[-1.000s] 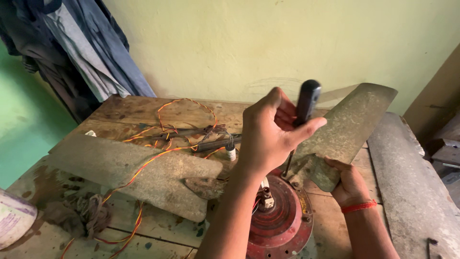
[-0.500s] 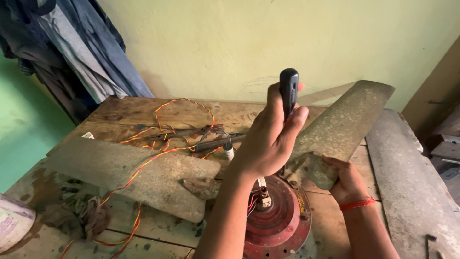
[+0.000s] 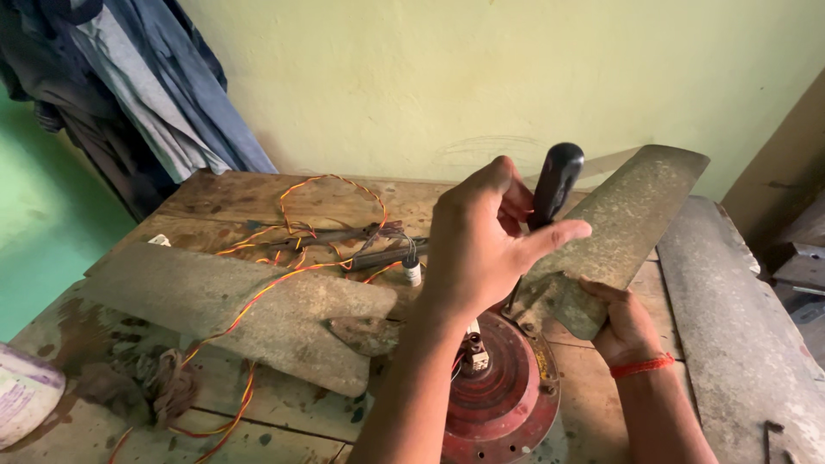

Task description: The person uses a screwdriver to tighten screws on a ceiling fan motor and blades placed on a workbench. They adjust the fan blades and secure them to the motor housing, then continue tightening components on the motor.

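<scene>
My left hand [image 3: 481,245] is wrapped around a black-handled screwdriver [image 3: 556,182]. Its shaft slants down to the root of a dusty grey fan blade [image 3: 632,210]. My right hand [image 3: 625,322], with a red thread on the wrist, grips that blade near its root. The blade joins a red ceiling-fan motor hub [image 3: 503,399] lying on the wooden table [image 3: 223,198]. A second grey blade [image 3: 232,305] reaches out to the left from the hub.
Twisted red and yellow wires [image 3: 284,249] and a small white capacitor [image 3: 412,273] lie across the table. A rag [image 3: 168,387] and a white container [image 3: 26,395] sit at the left edge. A grey slab [image 3: 730,344] lies on the right. Clothes [image 3: 137,94] hang at the back left.
The screwdriver handle tipped left and upright half a second ago, then swung back to the right. My left hand's fingers shifted on it. My right hand stayed on the blade.
</scene>
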